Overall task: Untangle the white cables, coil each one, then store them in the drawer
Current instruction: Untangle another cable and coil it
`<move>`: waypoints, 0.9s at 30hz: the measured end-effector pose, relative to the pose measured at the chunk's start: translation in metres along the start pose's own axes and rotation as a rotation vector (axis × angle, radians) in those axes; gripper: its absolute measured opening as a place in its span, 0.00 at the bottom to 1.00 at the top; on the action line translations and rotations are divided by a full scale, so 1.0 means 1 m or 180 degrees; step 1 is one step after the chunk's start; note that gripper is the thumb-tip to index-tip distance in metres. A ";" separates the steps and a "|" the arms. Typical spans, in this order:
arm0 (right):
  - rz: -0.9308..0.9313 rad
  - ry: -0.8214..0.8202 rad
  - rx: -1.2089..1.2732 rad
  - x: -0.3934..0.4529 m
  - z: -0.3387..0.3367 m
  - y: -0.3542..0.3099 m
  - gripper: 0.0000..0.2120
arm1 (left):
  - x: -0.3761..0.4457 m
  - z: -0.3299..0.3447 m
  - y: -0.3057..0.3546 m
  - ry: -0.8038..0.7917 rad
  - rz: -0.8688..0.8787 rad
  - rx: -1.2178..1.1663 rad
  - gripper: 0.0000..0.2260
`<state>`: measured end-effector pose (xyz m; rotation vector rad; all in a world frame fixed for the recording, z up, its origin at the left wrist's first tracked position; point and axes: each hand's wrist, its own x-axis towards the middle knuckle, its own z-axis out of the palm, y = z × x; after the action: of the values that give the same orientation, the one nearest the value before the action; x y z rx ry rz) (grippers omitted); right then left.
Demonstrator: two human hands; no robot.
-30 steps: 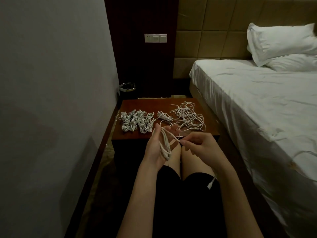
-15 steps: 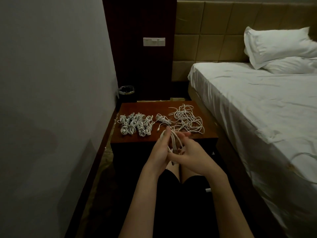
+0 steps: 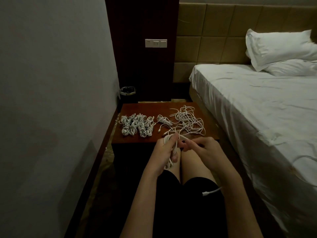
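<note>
Fingers of left hand (image 3: 164,152) curled round a half-made coil (image 3: 171,150) of white cable, loops bunched in the palm, thumb laid over them; coil held above the knees, just near of the table (image 3: 135,140) edge. Fingers of right hand (image 3: 204,152) curled, pinching the free run of the same cable close beside the left fingertips. Plug end (image 3: 208,193) of a cable trailing over the right thigh; cannot tell whether same cable.

Handling, judged: light, limp, slightly springy; loops likely to loosen if the grip relaxes. Smooth jacket, likely slippery. Best held across the whole bundle at mid-coil, with the free end fed under light tension; plugs the only stiff parts, handy for a final tuck.

Outward: loose tangle (image 3: 187,121) on far right of table, touching or nearly touching the strand running up to the hands. Small separate bundle (image 3: 163,120) left of it. Finished coils (image 3: 137,125) clustered on left of table, well apart from tangle.

Hidden or unclear: no drawer in view; table front in shadow. Number of cables in tangle not countable. Coil's lower loops behind left hand. Dim light throughout. Bed (image 3: 257,109) at right, bin (image 3: 127,91) beyond table.
</note>
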<state>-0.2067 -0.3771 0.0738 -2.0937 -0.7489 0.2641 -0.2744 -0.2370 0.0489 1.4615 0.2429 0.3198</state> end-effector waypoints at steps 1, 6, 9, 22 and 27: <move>0.0049 -0.0014 -0.0048 0.001 -0.001 0.002 0.14 | -0.001 0.000 -0.001 -0.0014 -0.0001 0.0097 0.19; -0.0118 0.0178 0.0158 0.002 -0.004 0.000 0.09 | -0.006 0.006 -0.001 -0.0328 -0.0093 0.0459 0.22; -0.0151 -0.0123 0.0668 0.001 0.010 -0.010 0.13 | -0.004 0.009 -0.006 -0.0583 -0.0238 0.0450 0.43; -0.0407 0.1683 0.0380 0.005 0.040 -0.008 0.15 | 0.001 0.026 -0.002 -0.0538 -0.0893 0.0110 0.25; -0.0529 0.1960 0.0181 0.007 0.034 -0.001 0.16 | 0.005 0.030 -0.008 -0.0242 -0.1014 0.0474 0.23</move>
<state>-0.2160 -0.3497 0.0549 -1.8897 -0.5224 -0.4309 -0.2587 -0.2642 0.0437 1.5502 0.4391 -0.0125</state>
